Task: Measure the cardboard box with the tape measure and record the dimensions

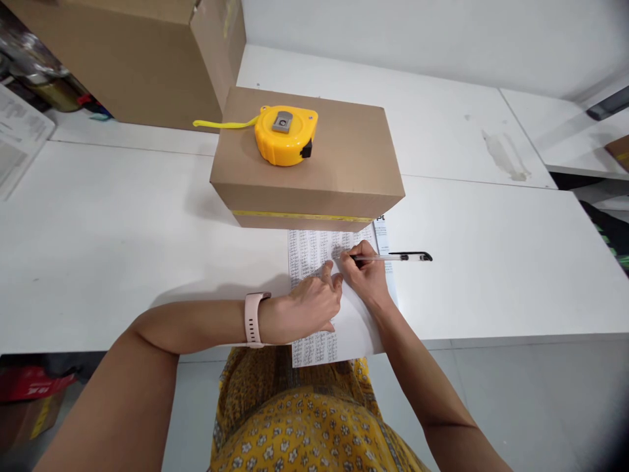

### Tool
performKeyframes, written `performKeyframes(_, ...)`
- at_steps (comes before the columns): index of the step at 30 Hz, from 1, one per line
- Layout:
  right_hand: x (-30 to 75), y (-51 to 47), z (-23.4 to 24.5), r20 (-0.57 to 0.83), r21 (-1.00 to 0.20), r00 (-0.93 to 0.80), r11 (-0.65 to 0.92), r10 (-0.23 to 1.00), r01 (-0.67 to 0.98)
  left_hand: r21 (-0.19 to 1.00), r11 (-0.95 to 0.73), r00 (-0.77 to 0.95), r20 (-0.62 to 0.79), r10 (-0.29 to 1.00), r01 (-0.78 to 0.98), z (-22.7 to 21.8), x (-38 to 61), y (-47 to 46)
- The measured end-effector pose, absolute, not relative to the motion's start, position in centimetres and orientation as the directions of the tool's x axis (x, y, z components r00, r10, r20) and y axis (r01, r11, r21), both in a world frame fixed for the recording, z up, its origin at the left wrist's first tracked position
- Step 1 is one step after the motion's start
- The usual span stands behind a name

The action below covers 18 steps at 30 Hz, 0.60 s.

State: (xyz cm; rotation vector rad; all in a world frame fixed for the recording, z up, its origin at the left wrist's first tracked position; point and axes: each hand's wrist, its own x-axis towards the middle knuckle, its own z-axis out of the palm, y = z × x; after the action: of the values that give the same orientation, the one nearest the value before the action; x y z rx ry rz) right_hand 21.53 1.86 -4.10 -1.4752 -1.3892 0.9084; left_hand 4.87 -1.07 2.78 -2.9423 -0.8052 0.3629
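Gripped in my right hand (366, 275) is a clear pen (410, 256) with a black cap end, its tip down at a written sheet of paper (314, 354). Columns of small handwriting cover much of that sheet. Flat on the same sheet lies my left hand (314, 305), index finger stretched toward the pen tip and thumb apart, holding nothing. Just beyond both hands stands a closed brown cardboard box (344, 151) with a yellow tape strip along its near side. A yellow tape measure (285, 134) rests on the box, its wrist strap hanging to the left.
A larger cardboard box (147, 65) stands at the back left of the white table (98, 242). Printed papers (22, 131) lie at the far left edge, beside several bottles or packets. Under the written sheet, another printed sheet (381, 233) shows at its right.
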Motion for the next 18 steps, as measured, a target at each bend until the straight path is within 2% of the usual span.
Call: performKeyframes(18, 21.65, 1.9, -4.15, 0.093, -0.922, 0.125, 0.038, 0.988, 0.385, -0.106, -0.869, 0.838, -0.228, 0.495, 0.484, 3.05, 4.96, -1.02)
